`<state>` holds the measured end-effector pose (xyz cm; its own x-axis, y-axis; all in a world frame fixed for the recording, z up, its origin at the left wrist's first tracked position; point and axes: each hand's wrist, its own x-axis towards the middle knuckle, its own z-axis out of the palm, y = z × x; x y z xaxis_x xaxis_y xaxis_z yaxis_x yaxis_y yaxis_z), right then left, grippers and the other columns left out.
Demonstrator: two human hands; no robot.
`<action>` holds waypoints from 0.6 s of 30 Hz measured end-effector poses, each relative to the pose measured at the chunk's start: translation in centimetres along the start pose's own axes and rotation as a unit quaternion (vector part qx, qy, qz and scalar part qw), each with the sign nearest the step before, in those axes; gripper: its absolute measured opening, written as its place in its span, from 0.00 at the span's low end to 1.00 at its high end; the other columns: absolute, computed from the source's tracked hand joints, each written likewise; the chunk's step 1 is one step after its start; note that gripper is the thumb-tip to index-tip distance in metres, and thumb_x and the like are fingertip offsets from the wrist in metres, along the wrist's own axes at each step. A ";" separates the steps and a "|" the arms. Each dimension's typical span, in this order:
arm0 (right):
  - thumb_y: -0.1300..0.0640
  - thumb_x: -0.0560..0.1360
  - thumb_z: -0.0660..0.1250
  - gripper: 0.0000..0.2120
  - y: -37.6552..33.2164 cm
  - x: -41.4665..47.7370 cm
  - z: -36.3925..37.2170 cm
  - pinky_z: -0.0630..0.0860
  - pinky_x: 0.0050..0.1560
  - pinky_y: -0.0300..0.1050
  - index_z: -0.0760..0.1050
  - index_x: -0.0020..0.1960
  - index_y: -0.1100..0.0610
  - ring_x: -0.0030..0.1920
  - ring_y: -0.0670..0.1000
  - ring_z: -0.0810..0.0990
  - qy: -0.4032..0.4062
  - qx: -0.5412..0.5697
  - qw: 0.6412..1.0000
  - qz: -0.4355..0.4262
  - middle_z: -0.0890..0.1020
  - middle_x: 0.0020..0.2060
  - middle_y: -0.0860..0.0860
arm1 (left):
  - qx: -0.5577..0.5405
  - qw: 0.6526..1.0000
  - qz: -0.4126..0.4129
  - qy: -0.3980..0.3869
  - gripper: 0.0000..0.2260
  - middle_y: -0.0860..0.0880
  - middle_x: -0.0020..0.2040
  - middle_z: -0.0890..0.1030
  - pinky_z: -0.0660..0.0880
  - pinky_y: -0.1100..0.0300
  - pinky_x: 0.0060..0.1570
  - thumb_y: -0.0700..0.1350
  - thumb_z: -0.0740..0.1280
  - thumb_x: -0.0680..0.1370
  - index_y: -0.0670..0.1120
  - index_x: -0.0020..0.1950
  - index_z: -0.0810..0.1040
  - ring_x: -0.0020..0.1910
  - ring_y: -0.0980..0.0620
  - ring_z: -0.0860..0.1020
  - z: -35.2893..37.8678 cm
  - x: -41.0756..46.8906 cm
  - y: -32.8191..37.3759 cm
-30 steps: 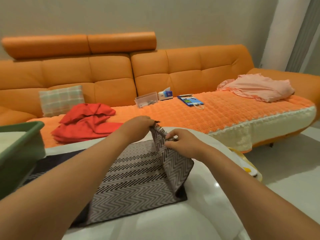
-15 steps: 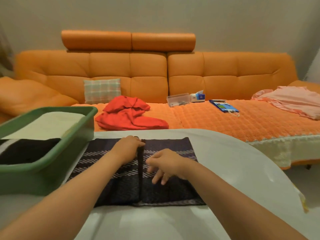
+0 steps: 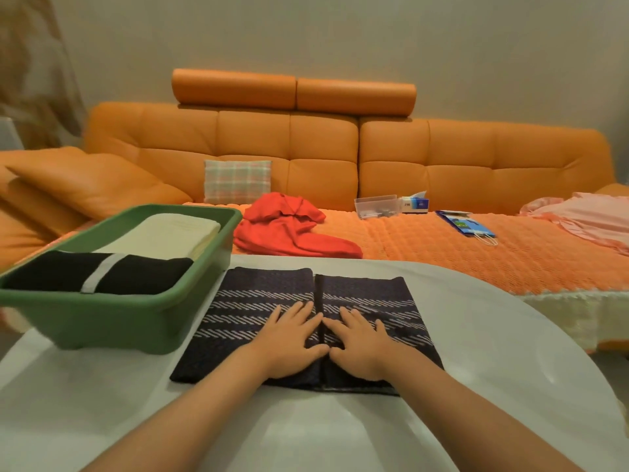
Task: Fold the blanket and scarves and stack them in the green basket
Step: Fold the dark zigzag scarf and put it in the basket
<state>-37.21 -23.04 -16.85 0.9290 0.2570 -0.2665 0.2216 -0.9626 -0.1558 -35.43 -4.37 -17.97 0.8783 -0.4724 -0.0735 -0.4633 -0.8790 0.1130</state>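
**Mia:** What sits at the left edge of the table [image 3: 510, 352]?

**Ben:** The green basket [image 3: 102, 318]. A folded cream blanket [image 3: 170, 233] lies in its far part. A folded black scarf [image 3: 136, 274] with a white stripe lies in its near part.

**Mia:** And next to the basket?

**Ben:** A dark striped scarf [image 3: 258, 291] lies flat in the middle of the table, just beside the basket. Its two sides are folded in and meet at a line down the middle. Past the far edge, a red cloth [image 3: 289, 229] lies in a heap on the sofa [image 3: 442, 172].

**Mia:** What are the hands doing?

**Ben:** The left hand [image 3: 289, 338] lies flat on the left flap, fingers straight and spread. The right hand [image 3: 362, 342] lies flat on the right flap in the same way. They hold nothing. They just press down.

**Mia:** So which step is this?

**Ben:** I think it is flattening the fold.

**Mia:** What comes next?

**Ben:** Maybe one flap goes over the other along that line, with the edges matched. Then both hands need to lift the scarf into the basket so it does not fall open.
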 end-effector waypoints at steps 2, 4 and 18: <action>0.42 0.80 0.54 0.31 -0.1 -0.6 0.2 0.36 0.75 0.67 0.47 0.80 0.39 0.79 0.52 0.36 0.012 0.023 1.000 -0.006 0.42 0.81 0.49 | -0.008 1.000 0.012 -0.002 0.33 0.53 0.81 0.44 0.39 0.48 0.77 0.66 0.50 0.81 0.53 0.81 0.46 0.79 0.55 0.40 0.1 -0.6 0.0; 0.45 0.79 0.57 0.31 0.2 -1.3 0.1 0.39 0.76 0.66 0.50 0.79 0.39 0.80 0.51 0.38 0.055 0.047 0.997 -0.015 0.44 0.81 0.48 | -0.029 0.999 0.019 0.020 0.34 0.55 0.81 0.45 0.39 0.49 0.77 0.66 0.51 0.80 0.54 0.81 0.45 0.79 0.56 0.41 0.3 -1.2 0.0; 0.30 0.79 0.44 0.32 8.9 -5.2 0.8 0.39 0.78 0.60 0.40 0.79 0.36 0.80 0.50 0.37 0.066 -0.011 0.994 0.090 0.39 0.80 0.48 | -0.037 0.996 0.080 -0.032 0.30 0.54 0.79 0.55 0.40 0.43 0.76 0.72 0.56 0.75 0.68 0.75 0.57 0.79 0.51 0.48 -0.2 -0.2 4.5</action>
<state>-40.28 -32.84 -17.60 0.9846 0.0677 -0.1614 0.0526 -0.9940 -0.0956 -37.70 -8.17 -17.29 0.7832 -0.6116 -0.1119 -0.5848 -0.7858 0.2015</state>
